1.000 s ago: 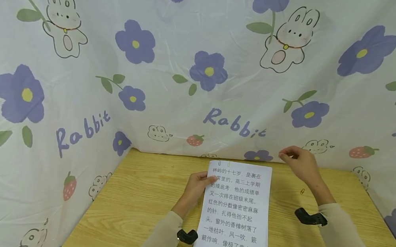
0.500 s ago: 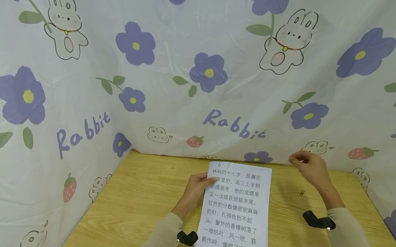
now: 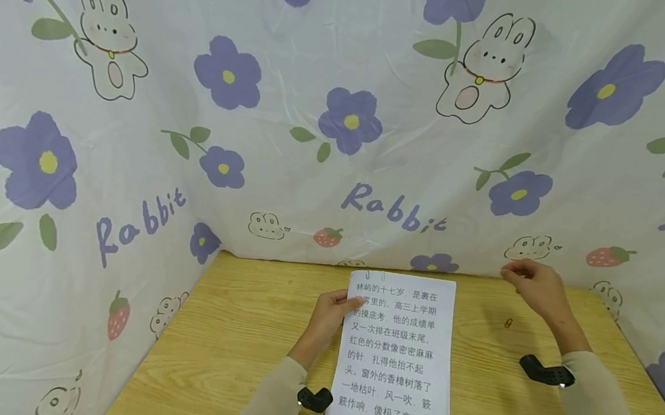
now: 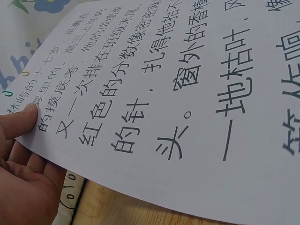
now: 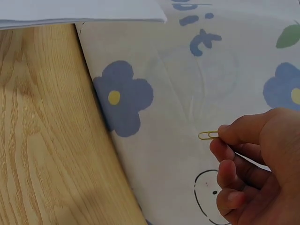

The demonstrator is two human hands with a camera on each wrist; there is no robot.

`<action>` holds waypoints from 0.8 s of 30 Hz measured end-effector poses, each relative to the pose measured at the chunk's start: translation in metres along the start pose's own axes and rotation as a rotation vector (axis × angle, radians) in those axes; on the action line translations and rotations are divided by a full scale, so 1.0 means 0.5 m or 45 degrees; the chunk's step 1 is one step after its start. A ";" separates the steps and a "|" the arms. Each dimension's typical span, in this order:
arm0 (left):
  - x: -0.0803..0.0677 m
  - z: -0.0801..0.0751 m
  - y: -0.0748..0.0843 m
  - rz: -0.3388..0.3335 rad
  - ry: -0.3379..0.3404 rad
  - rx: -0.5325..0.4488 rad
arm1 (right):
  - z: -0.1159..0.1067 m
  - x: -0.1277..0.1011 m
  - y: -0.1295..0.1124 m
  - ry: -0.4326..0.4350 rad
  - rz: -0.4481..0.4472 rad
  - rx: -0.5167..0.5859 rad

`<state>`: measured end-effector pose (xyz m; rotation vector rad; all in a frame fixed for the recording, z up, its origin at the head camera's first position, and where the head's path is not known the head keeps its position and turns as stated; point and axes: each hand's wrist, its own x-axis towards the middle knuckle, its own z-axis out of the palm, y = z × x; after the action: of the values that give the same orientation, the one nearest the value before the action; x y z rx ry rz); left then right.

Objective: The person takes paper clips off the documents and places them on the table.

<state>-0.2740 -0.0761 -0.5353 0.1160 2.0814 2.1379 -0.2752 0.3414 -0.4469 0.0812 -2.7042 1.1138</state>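
Nearest, the sheaf of printed paper (image 3: 396,357) lies on the wooden table (image 3: 235,345) as it did a second ago, its left edge lifted a little by the left hand (image 3: 329,314), thumb on top and fingers curled beneath (the wrist view shows the thumb pressed on the first lines of black characters). Farther off, the right hand (image 3: 532,283) has drifted rightward and slightly lower since the earlier frames, away from the sheaf's top edge. It pinches a small gold paper clip (image 5: 208,135) between thumb and forefinger, the other fingers loosely curled; from the head camera the clip is too small to make out. Another clip (image 3: 508,323) lies loose on the table near that hand, and two more sit on the sheaf's top edge (image 3: 375,274), partly hidden. Behind stands the flowered rabbit cloth (image 3: 341,121).
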 end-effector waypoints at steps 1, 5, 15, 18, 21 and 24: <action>0.000 0.000 0.001 -0.001 -0.001 -0.002 | -0.001 -0.001 0.003 0.001 0.004 0.000; 0.000 -0.001 0.002 -0.004 0.002 -0.008 | -0.004 -0.001 0.017 -0.007 0.021 -0.015; -0.004 -0.001 0.005 -0.004 0.018 -0.015 | -0.008 0.000 0.050 0.010 0.058 -0.021; -0.004 -0.001 0.004 0.000 0.018 -0.010 | -0.010 -0.003 0.060 0.004 0.068 -0.019; -0.003 -0.002 0.002 0.001 0.011 -0.006 | -0.012 -0.006 0.071 -0.017 0.095 -0.014; -0.003 -0.004 0.002 0.003 0.006 -0.008 | -0.013 -0.006 0.083 -0.026 0.125 -0.020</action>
<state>-0.2729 -0.0783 -0.5345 0.1129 2.0780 2.1483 -0.2763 0.3751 -0.4717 -0.0428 -2.7616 1.1239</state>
